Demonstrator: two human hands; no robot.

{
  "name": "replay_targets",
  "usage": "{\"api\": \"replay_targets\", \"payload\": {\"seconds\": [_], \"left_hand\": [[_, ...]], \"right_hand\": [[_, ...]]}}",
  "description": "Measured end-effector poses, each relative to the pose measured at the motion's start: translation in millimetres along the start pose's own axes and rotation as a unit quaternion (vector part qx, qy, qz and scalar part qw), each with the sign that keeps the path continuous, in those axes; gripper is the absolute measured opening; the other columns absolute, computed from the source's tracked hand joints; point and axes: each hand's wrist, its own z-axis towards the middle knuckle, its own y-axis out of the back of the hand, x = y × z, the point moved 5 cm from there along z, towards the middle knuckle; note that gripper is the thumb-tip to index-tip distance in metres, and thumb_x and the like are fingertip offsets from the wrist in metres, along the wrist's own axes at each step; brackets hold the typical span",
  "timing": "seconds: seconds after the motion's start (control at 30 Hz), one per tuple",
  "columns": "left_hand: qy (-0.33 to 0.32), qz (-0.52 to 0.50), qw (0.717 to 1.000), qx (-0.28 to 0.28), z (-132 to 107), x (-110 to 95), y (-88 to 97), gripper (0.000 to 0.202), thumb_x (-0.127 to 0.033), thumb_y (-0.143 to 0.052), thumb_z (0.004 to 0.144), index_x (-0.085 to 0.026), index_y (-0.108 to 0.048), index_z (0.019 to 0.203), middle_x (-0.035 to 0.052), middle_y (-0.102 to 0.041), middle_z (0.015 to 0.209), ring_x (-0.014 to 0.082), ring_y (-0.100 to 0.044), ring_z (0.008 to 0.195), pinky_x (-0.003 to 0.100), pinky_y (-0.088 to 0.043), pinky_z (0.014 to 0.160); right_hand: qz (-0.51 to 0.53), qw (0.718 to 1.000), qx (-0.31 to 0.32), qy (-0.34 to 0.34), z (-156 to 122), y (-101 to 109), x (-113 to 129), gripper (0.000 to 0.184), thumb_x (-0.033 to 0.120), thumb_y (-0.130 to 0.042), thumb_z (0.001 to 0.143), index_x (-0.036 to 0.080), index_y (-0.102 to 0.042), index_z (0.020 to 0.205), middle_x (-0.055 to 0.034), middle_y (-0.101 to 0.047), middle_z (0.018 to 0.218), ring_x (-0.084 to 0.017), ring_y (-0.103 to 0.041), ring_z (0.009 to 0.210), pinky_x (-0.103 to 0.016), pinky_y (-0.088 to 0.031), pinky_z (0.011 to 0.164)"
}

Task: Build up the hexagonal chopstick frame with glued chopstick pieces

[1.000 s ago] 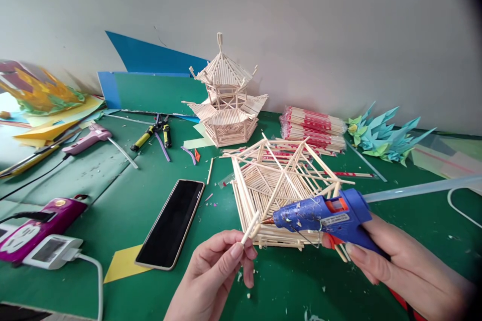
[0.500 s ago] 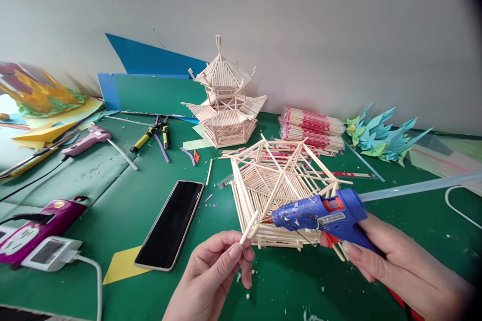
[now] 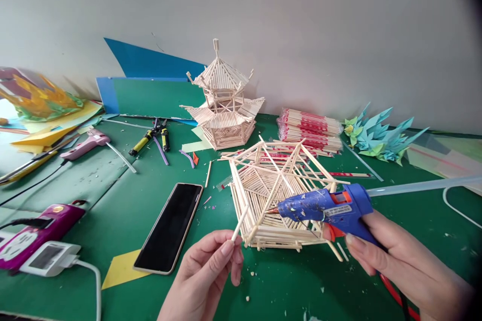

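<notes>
Between thumb and fingers, my left hand pinches a short wooden stick, its tip angled up beside the near left corner of a stick frame. That frame is a many-sided structure of pale wooden sticks with open beams above a slatted floor. My right hand is wrapped round the handle of a blue hot glue gun, with fingers by its orange trigger. The gun's nozzle points left over the frame's near left part, and a clear glue stick extends from its back.
Behind stands a stick pagoda, beside packs of wrapped sticks and a blue paper plant. To the left lie a phone, cutters, a pink glue gun and a purple power strip. A white partition rises behind.
My left hand has drawn the stick left and slightly down, away from the nozzle. The glue gun has shifted a little right. The view has moved slightly.
</notes>
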Motion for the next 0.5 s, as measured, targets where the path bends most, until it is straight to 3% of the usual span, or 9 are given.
{"api": "replay_targets", "payload": {"seconds": [0.13, 0.33, 0.5], "left_hand": [[-0.001, 0.002, 1.000, -0.026, 0, -3, 6.5, 0.017, -0.031, -0.071, 0.071, -0.014, -0.069, 0.074, 0.0006, -0.059, 0.059, 0.0066, -0.046, 0.052, 0.018, -0.038, 0.052], [-0.017, 0.010, 0.997, -0.070, 2, -1, 16.0, 0.022, -0.034, -0.072, 0.069, -0.015, -0.068, 0.079, -0.0023, -0.053, 0.052, 0.0061, -0.042, 0.050, 0.015, -0.031, 0.043], [-0.170, 0.132, 0.968, -0.130, 10, -1, 26.6, 0.023, -0.036, -0.065, 0.076, -0.017, -0.060, 0.089, -0.0031, -0.057, 0.057, 0.0075, -0.045, 0.049, 0.017, -0.035, 0.045]], "right_hand": [[0.073, 0.994, 0.076, -0.032, 0, -4, -10, 0.021, 0.046, -0.048, 0.085, 0.030, -0.054, 0.097, 0.0026, -0.055, 0.063, -0.015, -0.049, 0.051, -0.023, -0.044, 0.046], [0.216, 0.974, 0.063, 0.005, 9, 0, -22, 0.023, 0.040, -0.047, 0.087, 0.024, -0.052, 0.102, 0.0017, -0.054, 0.065, -0.010, -0.042, 0.046, -0.024, -0.039, 0.046], [0.337, 0.941, 0.032, 0.001, 7, 1, -35, 0.025, 0.036, -0.053, 0.085, 0.025, -0.056, 0.107, -0.0032, -0.061, 0.087, -0.004, -0.039, 0.044, -0.022, -0.036, 0.044]]}}
